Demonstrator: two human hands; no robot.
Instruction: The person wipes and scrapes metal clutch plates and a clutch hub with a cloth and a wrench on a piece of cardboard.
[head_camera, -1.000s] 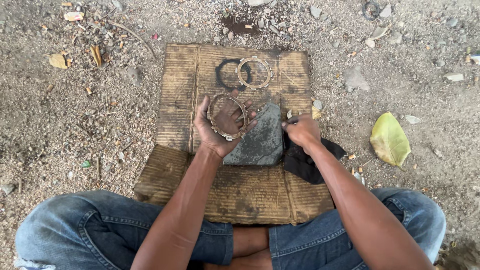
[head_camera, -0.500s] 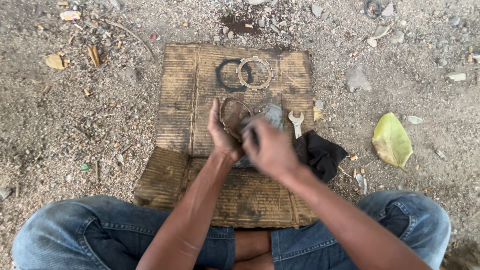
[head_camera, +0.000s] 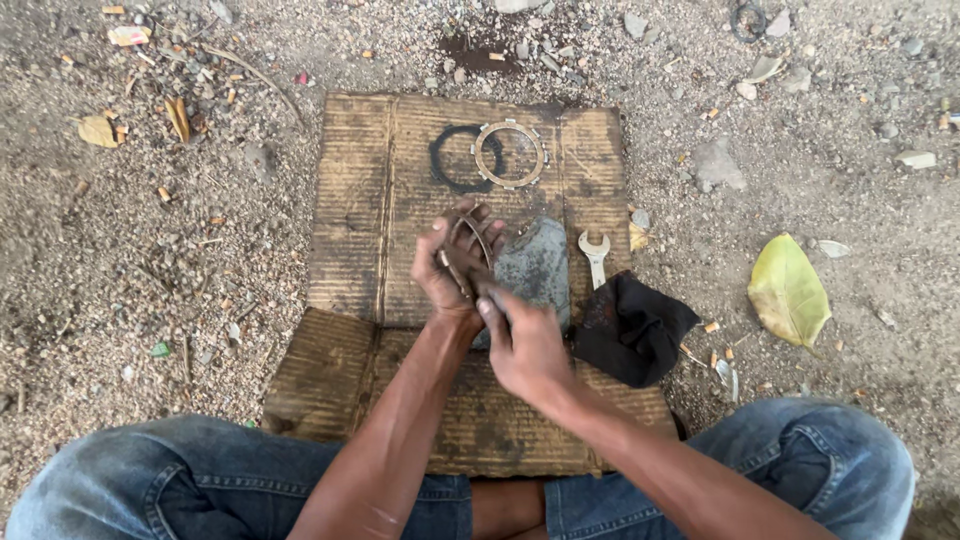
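My left hand (head_camera: 450, 265) grips a thin toothed metal ring (head_camera: 470, 250), turned on edge over a sheet of brown cardboard (head_camera: 350, 200). My right hand (head_camera: 525, 345) is just below it, fingers closed and touching the ring's lower edge. Under both hands lies a flat grey stone (head_camera: 535, 265). A second toothed ring (head_camera: 510, 153) lies flat at the far end of the cardboard beside a dark circular oil mark (head_camera: 450, 160).
A small open-ended spanner (head_camera: 595, 255) lies right of the stone, next to a black rag (head_camera: 630, 325). Gravel and dirt surround the cardboard, with a yellow-green leaf (head_camera: 788, 290) to the right. My crossed legs in blue jeans (head_camera: 200, 480) frame the near edge.
My left hand has turned the ring from flat to on edge. My right hand left the spanner side, crossed over the stone and now touches the ring from below.
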